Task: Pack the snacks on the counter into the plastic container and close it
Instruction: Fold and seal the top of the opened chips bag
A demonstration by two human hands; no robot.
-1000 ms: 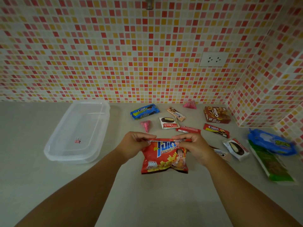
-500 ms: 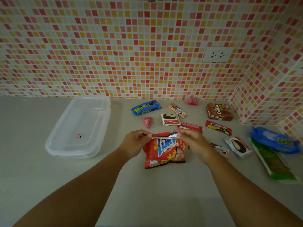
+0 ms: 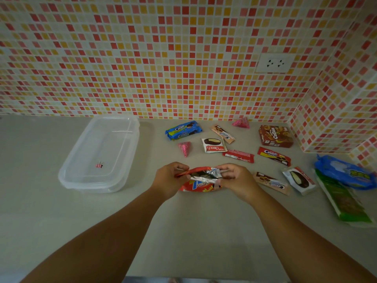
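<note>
**Both hands on the potato snack bag**

We see the left hand [image 3: 170, 178] and the right hand [image 3: 236, 179] close together at mid-counter, each pinching one side of the top of a red potato snack bag [image 3: 201, 181]. The mouth of the bag gapes between them, its silver lining showing. The bag's lower part lies on the grey counter [image 3: 183, 231].

The clear plastic container [image 3: 81, 176] sits well apart to the left, near the mosaic tile wall [image 3: 163, 58]; whether its lid is on we cannot tell.

Beyond the hands lie a blue Cream-O pack [image 3: 183, 130], a Choco Pie wrapper [image 3: 213, 145], two pink cone sweets [image 3: 185, 148] and a brown Collon box [image 3: 275, 136]. At far right a blue packet [image 3: 344, 172] overlaps a green packet [image 3: 344, 203].
</note>
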